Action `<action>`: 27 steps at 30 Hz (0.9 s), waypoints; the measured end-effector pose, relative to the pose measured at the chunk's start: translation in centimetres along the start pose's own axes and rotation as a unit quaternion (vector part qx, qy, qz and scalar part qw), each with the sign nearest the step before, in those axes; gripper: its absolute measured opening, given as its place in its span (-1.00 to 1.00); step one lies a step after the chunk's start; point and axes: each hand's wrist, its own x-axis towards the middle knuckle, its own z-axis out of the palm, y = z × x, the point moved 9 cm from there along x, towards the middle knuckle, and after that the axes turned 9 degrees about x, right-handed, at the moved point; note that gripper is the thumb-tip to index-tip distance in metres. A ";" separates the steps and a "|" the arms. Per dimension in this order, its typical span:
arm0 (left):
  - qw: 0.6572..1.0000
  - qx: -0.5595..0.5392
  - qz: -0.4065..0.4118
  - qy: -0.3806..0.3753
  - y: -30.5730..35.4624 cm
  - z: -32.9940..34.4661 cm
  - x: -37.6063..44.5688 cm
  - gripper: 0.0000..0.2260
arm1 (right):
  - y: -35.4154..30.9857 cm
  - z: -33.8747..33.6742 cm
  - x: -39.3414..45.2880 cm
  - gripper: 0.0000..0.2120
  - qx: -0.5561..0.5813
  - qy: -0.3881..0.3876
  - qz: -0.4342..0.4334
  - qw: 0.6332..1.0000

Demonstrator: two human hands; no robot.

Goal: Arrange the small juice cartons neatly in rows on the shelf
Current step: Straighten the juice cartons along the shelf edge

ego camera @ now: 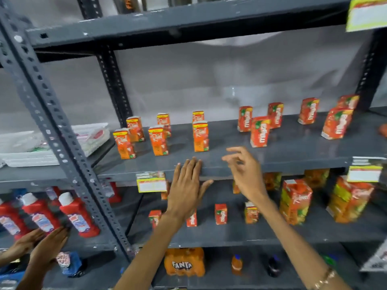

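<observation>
Grey metal shelf [293, 151] is standing against a pale wall, slotted posts framing it. Orange juice cartons [200, 136] are standing upright on it in loose pairs toward the left post; red cartons [259, 131] are scattering toward the right post, well apart. Bare board is lying open along the front lip. Left hand [187, 189] is resting flat and open, fingertips touching that lip, holding nothing. Right hand [245, 170] is hovering just beside it, fingers loosely spread, empty
</observation>
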 end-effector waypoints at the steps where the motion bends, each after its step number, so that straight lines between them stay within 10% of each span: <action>1: 1.000 -0.012 0.011 0.001 2.5 0.0 0.8 -0.39 | 0.5 -3.4 -0.3 -0.82 -0.022 0.036 -0.002 0.999; 13: 0.995 -0.073 0.056 -0.029 31.7 1.1 9.8 -0.37 | 3.7 -40.2 2.0 -0.77 -0.292 0.217 0.037 0.931; 18: 0.997 -0.039 0.052 -0.041 32.2 2.0 10.5 -0.39 | 5.0 -45.8 4.7 -0.39 -0.517 0.227 0.111 0.818; 27: 0.998 -0.039 0.034 -0.043 32.4 2.4 10.4 -0.39 | 6.8 -46.5 4.0 -0.48 -0.430 0.266 0.112 0.856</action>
